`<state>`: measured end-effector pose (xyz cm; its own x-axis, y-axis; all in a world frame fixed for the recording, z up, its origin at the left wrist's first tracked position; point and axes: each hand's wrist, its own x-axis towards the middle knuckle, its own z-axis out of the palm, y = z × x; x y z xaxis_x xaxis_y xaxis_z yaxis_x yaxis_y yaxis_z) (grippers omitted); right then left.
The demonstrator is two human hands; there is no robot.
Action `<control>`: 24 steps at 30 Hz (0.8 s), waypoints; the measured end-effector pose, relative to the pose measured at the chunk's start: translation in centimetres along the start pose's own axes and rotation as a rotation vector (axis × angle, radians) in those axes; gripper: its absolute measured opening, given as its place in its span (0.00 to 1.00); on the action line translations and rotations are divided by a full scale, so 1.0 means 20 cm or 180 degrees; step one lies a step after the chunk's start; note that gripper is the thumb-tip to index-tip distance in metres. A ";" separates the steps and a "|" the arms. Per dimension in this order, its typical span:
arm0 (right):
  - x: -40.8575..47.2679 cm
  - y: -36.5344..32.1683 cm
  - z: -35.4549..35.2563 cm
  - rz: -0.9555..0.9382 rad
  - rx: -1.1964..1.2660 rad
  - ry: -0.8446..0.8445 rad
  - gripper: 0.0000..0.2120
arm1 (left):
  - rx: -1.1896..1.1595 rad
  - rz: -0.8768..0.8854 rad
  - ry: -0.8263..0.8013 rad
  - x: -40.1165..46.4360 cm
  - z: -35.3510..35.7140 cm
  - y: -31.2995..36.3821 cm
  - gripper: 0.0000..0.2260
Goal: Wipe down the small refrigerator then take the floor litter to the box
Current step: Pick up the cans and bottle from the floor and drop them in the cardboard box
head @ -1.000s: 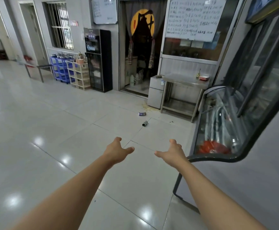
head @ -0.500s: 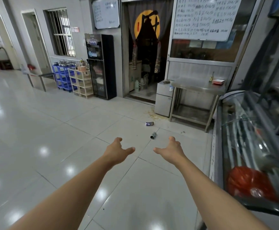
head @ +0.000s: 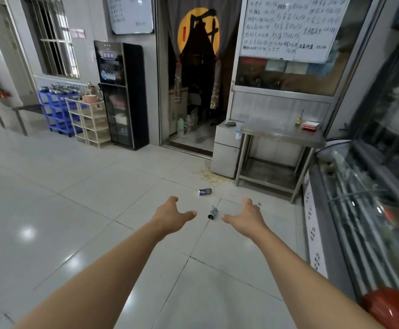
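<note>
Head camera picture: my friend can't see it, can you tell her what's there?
Two bare arms reach forward over a shiny tiled floor, left hand and right hand open and empty. Ahead lie a crushed purple can and a grey can, near a small refrigerator beside a steel table.

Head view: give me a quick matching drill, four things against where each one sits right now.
Things:
1. purple can
2. grey can
3. small refrigerator
4. red tray

Places:
A. on top of the steel table
B. on the floor, seen between the left hand and the right hand
C. standing against the steel table's left end, by the doorway
D. on the floor beyond the hands, near the yellowish spill

Pairs: 1-D, 2-B, 3-C, 4-A
</note>
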<state>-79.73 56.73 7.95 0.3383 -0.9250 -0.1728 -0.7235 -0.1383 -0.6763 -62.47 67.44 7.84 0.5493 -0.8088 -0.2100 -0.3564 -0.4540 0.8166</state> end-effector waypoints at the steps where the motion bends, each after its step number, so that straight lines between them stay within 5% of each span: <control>1: 0.10 -0.04 0.01 0.0041 0.0030 0.0020 0.42 | 0.0039 0.0017 -0.0039 0.12 -0.03 0.02 0.35; 24: 2.62 -0.44 -0.07 0.0329 0.0161 0.0217 0.47 | 0.0237 0.0028 -0.0389 2.65 0.03 0.62 0.37</control>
<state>-56.51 9.06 5.76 0.2204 -0.9556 -0.1956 -0.7205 -0.0244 -0.6930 -38.23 18.84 6.50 0.4515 -0.8502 -0.2707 -0.4183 -0.4696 0.7775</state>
